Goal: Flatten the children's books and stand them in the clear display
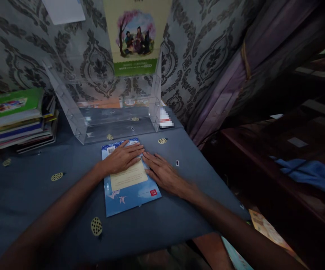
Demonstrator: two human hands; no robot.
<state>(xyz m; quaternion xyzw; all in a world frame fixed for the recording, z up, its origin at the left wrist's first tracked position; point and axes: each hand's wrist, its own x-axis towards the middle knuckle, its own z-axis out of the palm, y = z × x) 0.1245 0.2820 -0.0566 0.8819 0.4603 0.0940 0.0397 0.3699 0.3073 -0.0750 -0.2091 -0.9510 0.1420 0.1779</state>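
A thin blue book (130,189) lies back cover up on the blue-grey tablecloth (52,202); it carries a pale yellow text panel, a barcode and a small red logo. My left hand (123,157) rests flat on its upper part, fingers stretched out towards the right. My right hand (163,172) lies flat along the book's right edge, fingers spread and pointing up-left, fingertips near those of the left hand. Neither hand grips anything.
A clear acrylic shelf stand (108,112) sits just behind the book against the patterned wall. A pile of books (18,120) is at the left. A picture poster (135,37) hangs above. The table edge drops off at the right, beside a dark wooden bench with blue cloth (308,172).
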